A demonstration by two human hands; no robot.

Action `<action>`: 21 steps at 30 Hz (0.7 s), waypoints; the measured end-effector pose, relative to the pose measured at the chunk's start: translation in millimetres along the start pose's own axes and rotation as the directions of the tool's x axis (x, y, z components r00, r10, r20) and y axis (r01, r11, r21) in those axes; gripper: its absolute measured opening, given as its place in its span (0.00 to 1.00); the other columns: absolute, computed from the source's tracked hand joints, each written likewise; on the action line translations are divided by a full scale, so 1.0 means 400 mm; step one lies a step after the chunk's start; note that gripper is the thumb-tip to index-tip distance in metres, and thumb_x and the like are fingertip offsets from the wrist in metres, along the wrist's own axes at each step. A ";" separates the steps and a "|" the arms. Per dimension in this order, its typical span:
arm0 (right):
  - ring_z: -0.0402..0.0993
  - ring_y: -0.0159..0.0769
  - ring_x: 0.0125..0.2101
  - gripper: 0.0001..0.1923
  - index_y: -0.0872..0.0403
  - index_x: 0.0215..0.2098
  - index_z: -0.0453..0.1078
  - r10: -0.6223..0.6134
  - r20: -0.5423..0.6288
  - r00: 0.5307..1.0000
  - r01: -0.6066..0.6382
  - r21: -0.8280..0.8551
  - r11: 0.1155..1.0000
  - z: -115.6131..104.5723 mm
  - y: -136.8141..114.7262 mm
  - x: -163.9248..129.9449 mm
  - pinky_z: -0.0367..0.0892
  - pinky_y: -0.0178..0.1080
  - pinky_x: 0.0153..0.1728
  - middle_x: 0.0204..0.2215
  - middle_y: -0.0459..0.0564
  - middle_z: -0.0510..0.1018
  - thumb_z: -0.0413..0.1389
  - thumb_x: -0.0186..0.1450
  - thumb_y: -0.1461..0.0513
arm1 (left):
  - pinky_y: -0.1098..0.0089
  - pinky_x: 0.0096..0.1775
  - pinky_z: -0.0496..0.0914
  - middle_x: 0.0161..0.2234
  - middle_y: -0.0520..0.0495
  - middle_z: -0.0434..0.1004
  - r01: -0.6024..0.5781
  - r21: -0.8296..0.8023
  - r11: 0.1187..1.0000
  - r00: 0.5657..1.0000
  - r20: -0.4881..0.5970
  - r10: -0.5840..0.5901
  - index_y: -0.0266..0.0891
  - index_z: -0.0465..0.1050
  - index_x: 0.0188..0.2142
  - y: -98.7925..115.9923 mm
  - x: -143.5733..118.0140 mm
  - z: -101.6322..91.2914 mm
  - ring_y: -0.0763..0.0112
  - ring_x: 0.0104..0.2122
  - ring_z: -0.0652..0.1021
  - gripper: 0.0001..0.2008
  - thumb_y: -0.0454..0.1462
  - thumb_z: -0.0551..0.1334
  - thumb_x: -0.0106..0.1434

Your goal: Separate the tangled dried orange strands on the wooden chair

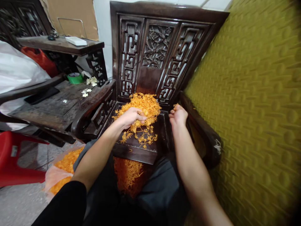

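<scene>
A heap of orange plastic flower pieces (148,103), thin-stemmed with spidery tips, is piled on the dark wooden chair seat (162,131). My left hand (133,117) is closed at the near side of the heap, thumb and fingers pinching an orange plastic flower piece. Several joined pieces (144,138) spread over the seat just below that hand. My right hand (178,115) is raised beside the right armrest, away from the heap. Its fingers are curled in, and a small orange flower piece (175,106) shows at their tips.
Between my legs, under the seat edge, lie more orange pieces (129,172). A clear bag of orange pieces (67,163) stands on the floor by a red stool (14,160). Green tape (75,78) is on the side table (58,103). A yellow padded surface (254,94) rises at right.
</scene>
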State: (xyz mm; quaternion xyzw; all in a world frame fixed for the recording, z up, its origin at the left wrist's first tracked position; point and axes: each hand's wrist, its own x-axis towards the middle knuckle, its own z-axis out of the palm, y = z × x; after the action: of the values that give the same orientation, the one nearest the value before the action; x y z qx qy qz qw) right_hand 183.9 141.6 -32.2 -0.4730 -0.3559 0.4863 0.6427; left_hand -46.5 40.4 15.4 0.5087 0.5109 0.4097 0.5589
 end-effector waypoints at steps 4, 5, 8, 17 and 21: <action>0.80 0.30 0.28 0.08 0.53 0.33 0.64 0.146 0.057 0.988 -0.152 0.138 0.979 -0.027 -0.035 0.012 0.69 0.26 0.20 0.28 0.47 0.78 0.59 0.67 0.62 | 0.72 0.21 0.42 0.27 0.48 0.78 0.023 -0.216 0.976 0.998 -0.060 -0.037 0.36 0.76 0.30 0.001 0.008 -0.046 0.84 0.16 0.60 0.09 0.37 0.72 0.54; 0.82 0.33 0.34 0.07 0.54 0.34 0.65 0.172 0.141 0.975 -0.197 0.185 0.963 -0.016 -0.036 -0.004 0.74 0.28 0.25 0.34 0.51 0.81 0.59 0.68 0.63 | 0.72 0.21 0.42 0.28 0.48 0.78 0.018 -0.261 0.965 0.997 -0.067 -0.037 0.35 0.76 0.31 -0.004 0.015 -0.053 0.85 0.16 0.59 0.10 0.38 0.73 0.54; 0.82 0.38 0.47 0.05 0.55 0.36 0.69 0.166 0.453 0.876 -0.305 0.255 0.918 0.038 -0.028 -0.074 0.79 0.34 0.38 0.49 0.57 0.82 0.60 0.67 0.62 | 0.73 0.20 0.43 0.29 0.49 0.77 0.016 -0.329 0.944 0.994 -0.095 -0.050 0.35 0.75 0.33 -0.016 0.032 -0.058 0.87 0.16 0.57 0.14 0.39 0.75 0.53; 0.75 0.29 0.28 0.17 0.53 0.41 0.76 0.142 0.535 0.833 -0.270 0.168 0.948 0.100 -0.020 -0.174 0.68 0.28 0.21 0.31 0.45 0.79 0.70 0.55 0.60 | 0.74 0.21 0.43 0.29 0.50 0.77 -0.053 -0.330 0.943 0.996 -0.082 0.028 0.36 0.72 0.33 -0.004 0.019 -0.042 0.86 0.16 0.58 0.17 0.43 0.75 0.53; 0.59 0.24 0.19 0.20 0.54 0.40 0.75 0.135 0.598 0.790 -0.174 0.008 0.985 0.120 -0.003 -0.210 0.49 0.27 0.14 0.23 0.42 0.68 0.65 0.61 0.47 | 0.74 0.21 0.46 0.29 0.50 0.78 -0.073 -0.286 0.955 0.994 -0.097 0.047 0.36 0.73 0.33 -0.015 0.024 -0.025 0.84 0.18 0.62 0.16 0.44 0.74 0.53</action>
State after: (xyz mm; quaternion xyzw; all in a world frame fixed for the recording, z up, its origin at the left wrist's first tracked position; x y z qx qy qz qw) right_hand 117.1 73.5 -16.5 -0.3038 -0.4839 0.6718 0.4715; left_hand -55.4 50.6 8.5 0.4180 0.4543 0.5191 0.5911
